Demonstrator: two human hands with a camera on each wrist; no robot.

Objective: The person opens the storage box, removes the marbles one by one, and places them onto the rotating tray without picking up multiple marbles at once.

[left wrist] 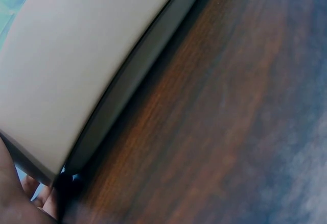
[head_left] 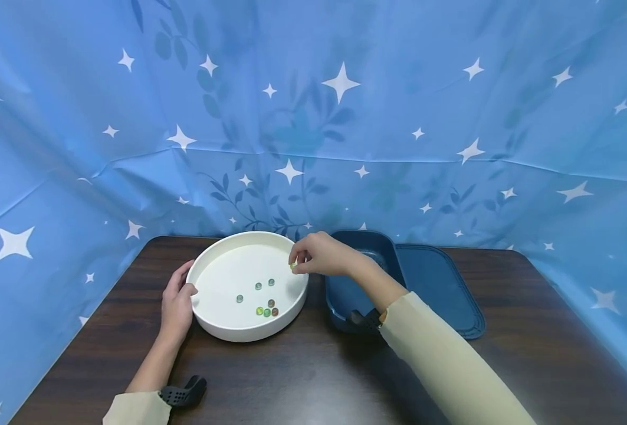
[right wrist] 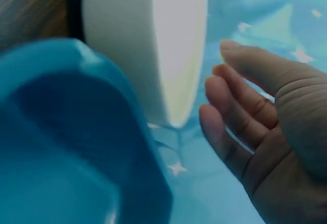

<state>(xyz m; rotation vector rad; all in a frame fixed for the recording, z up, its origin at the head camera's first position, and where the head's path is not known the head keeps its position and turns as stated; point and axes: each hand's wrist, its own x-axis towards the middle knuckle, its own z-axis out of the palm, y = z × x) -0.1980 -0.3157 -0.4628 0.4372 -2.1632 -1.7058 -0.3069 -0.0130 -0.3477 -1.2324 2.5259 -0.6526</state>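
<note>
A round white tray (head_left: pixel 214 268) with a raised wall stands on the table's left half. My left hand (head_left: pixel 176 310) grips its left edge, thumb over the rim and fingers along the outside; the left wrist view shows the tray's outer wall (left wrist: pixel 87 66) close up. Between thumb and fingertips, my right hand (head_left: pixel 326 254) pinches a yellow-green glass marble (head_left: pixel 293 267) over the tray's right rim. Several more marbles lie on the tray floor: pale clear ones (head_left: pixel 258 286), a yellow one (head_left: pixel 259 311), a green one (head_left: pixel 267 313) and reddish-brown ones (head_left: pixel 275 311).
Right of the tray sits a deep dark-blue box (head_left: pixel 340 298), open at the top, under my right forearm. Its matching flat lid (head_left: pixel 440 283) lies beside it on the dark wooden table (head_left: pixel 271 378). A blue star-patterned curtain (head_left: pixel 398 106) hangs behind the table.
</note>
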